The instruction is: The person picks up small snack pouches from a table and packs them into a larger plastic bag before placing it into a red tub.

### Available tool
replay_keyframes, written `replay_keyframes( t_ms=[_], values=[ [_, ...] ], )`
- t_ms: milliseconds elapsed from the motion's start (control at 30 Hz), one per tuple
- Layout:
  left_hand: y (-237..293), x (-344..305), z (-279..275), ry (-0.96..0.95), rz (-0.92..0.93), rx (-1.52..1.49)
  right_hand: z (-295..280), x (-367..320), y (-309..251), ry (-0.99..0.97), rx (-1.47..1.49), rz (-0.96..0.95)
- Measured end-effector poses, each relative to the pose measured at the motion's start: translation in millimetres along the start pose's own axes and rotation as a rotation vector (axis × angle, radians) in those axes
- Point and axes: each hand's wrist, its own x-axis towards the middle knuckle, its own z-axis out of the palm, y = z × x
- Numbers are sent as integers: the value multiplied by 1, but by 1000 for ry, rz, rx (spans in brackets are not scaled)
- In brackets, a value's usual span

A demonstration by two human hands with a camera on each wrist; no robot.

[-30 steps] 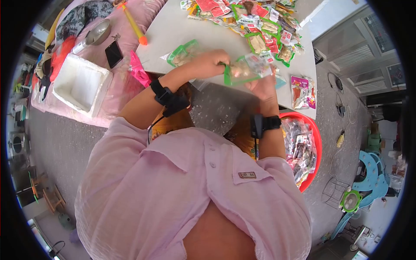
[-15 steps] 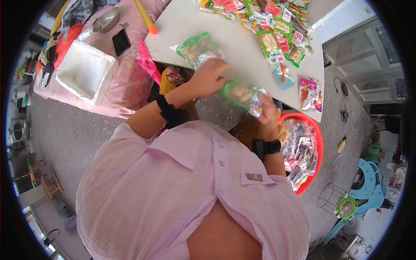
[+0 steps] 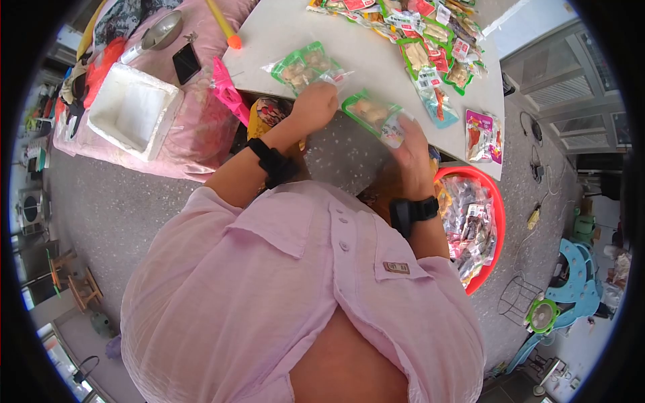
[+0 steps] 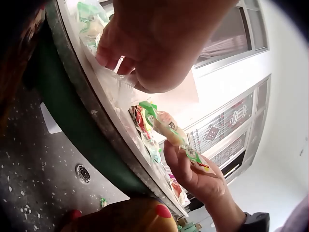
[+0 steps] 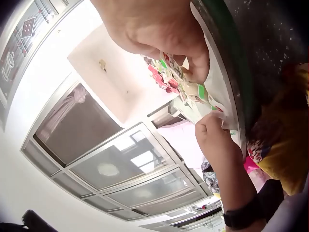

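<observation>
In the head view my right hand (image 3: 413,149) holds a clear food packet with a green border (image 3: 371,111) by its printed end, thumb on top. Pale pieces show inside it. My left hand (image 3: 314,106) is at the table's front edge, fingers curled, beside another green-bordered packet (image 3: 295,72) lying on the table. In the left wrist view its fingers pinch clear plastic film (image 4: 118,87) that hangs below them. The right wrist view has the right hand (image 5: 164,31) over its packet, with the left hand (image 5: 215,137) close to the packet's far end.
A heap of mixed food packets (image 3: 437,47) covers the far right of the pale table (image 3: 269,40). A red and purple packet (image 3: 480,138) lies at its right corner. Below stands a red basin (image 3: 500,218) full of packets. A white foam box (image 3: 127,111) sits at left.
Both hands were at one packet a second ago; the left hand has let go and moved left to the other packet, its fingers curling. The right hand keeps its packet, now nearer the table edge.
</observation>
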Motion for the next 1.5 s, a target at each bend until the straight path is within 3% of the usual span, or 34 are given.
replay_keyframes(
  t_ms=[200, 400, 467, 533, 667, 733, 900, 1000, 1067, 1133, 1200, 1300, 1500],
  values=[
    [0, 2, -9, 15, -26, -185, 22, 21, 4, -58, 29, 10],
    [13, 3, -14, 98, 110, -28, 47, 30, 6, 15, 19, -32],
    [19, 5, -16, 189, 169, 82, 47, 21, 11, -213, -823, -691],
    [23, 5, -21, 207, 196, 157, 46, 24, 20, -298, -1112, -934],
    [27, 7, -30, 155, 191, 188, 41, 73, 54, -170, -600, -582],
    [27, 6, -31, 157, 186, 167, 60, 65, 52, -116, -451, -384],
    [23, 0, -33, 149, 166, 110, 80, 38, 35, -112, -364, 188],
    [23, -4, -30, 144, 225, 68, 81, 31, 32, -122, -529, 132],
    [27, -2, -32, 173, 280, 61, 55, 59, 53, -286, -663, -277],
    [28, -1, -32, 179, 326, 54, 64, 63, 60, -268, -506, -370],
    [27, 0, -30, 163, 359, 45, 77, 65, 62, -69, -75, -135],
    [28, -5, -26, 169, 369, 30, 77, 82, 73, 2, -432, -324],
    [23, -13, -33, 194, 300, 51, 76, 64, 51, -321, -326, 278]
  ],
)
